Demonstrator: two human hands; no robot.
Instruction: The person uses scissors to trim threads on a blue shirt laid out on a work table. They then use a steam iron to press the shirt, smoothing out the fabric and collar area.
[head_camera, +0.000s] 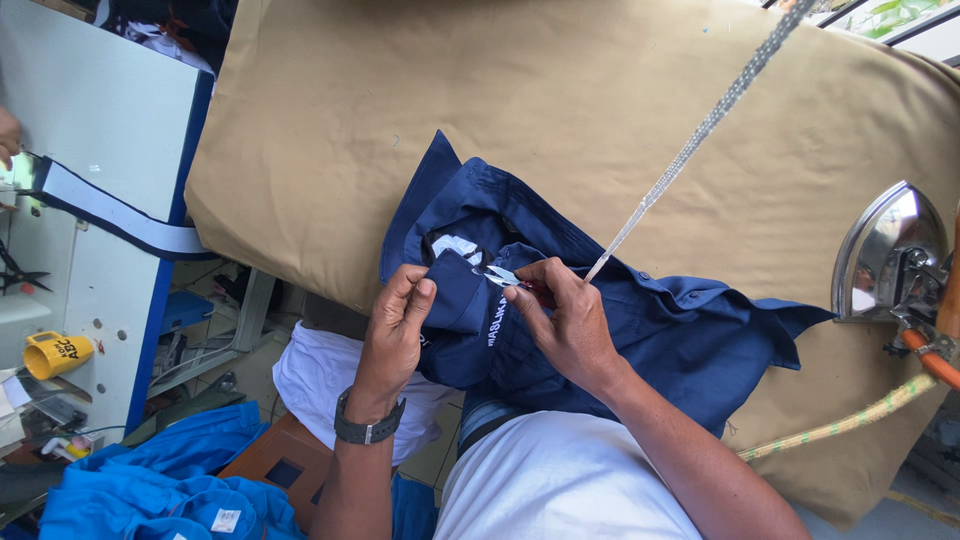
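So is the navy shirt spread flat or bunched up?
Bunched up: the navy shirt lies crumpled in folds on the tan padded table, gathered between left hand and right hand.

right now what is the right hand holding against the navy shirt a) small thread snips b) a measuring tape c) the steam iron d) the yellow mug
a: the right hand pinches small thread snips at the navy shirt, which the left hand grips; the steam iron sits apart at the right edge of the padded table, and the yellow mug stands off to the left.
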